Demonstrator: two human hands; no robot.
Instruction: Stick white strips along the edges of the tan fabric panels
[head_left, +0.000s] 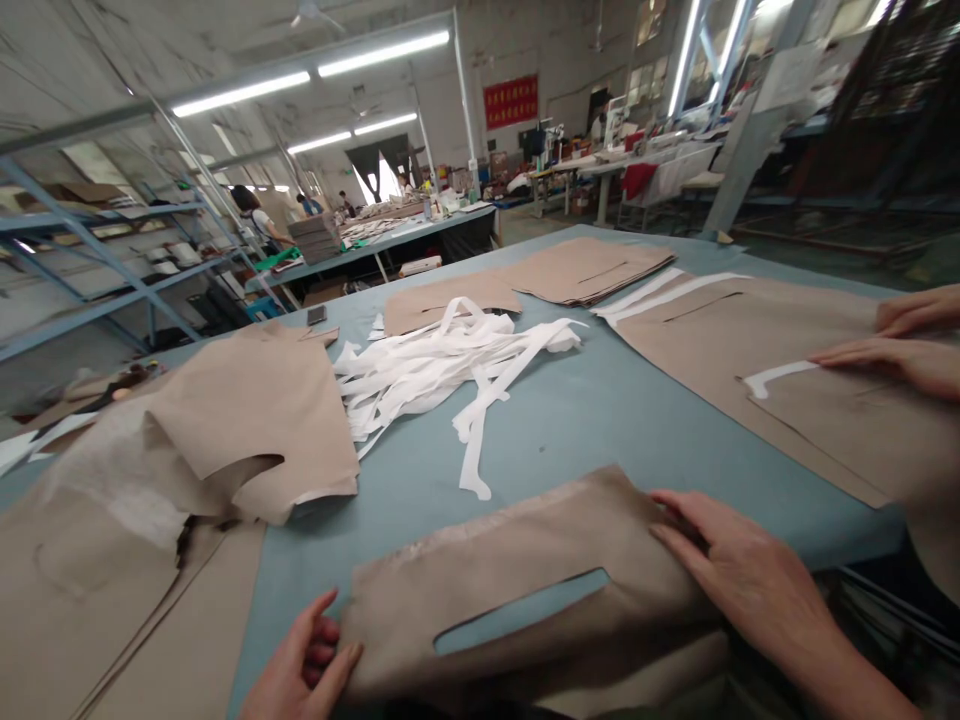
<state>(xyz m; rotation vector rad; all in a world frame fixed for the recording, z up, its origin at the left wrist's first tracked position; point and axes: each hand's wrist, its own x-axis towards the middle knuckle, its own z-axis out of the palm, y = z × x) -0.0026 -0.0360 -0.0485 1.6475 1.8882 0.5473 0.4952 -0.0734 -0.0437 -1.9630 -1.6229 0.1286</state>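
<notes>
A red sign (511, 101) hangs on the far wall. Its rows of characters are too small to read. No other text shows.

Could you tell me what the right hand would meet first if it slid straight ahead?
Past the tan fabric piece under the right hand, bare table, then probably the white strips.

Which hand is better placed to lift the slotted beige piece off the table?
Probably the left hand: its fingers curl around the left edge of the beige piece. The right hand lies flat on top, holding nothing.
</notes>
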